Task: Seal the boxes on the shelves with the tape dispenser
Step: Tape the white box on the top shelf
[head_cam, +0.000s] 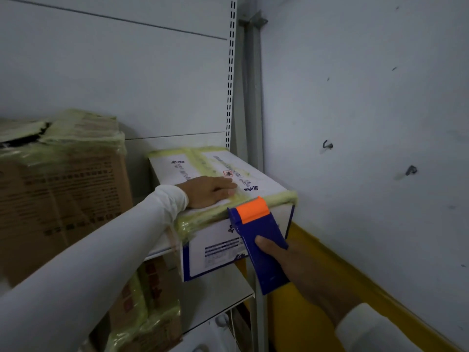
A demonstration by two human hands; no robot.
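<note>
A white box with blue print [258,181] stands on the shelf, yellowish tape running along its top seam and front edge. My left hand [208,191] lies flat on the box top, fingers straight, pressing the tape. My right hand [291,260] grips a blue tape dispenser [258,245] with an orange head. The orange head touches the box's front top edge, and the dispenser body hangs down over the box's front face.
A large brown carton [63,189] wrapped in yellowish tape sits to the left on the same shelf. Another taped carton [149,311] stands on the level below. A slotted shelf upright [229,85] rises behind the box. A grey wall with a yellow base strip [337,270] is close on the right.
</note>
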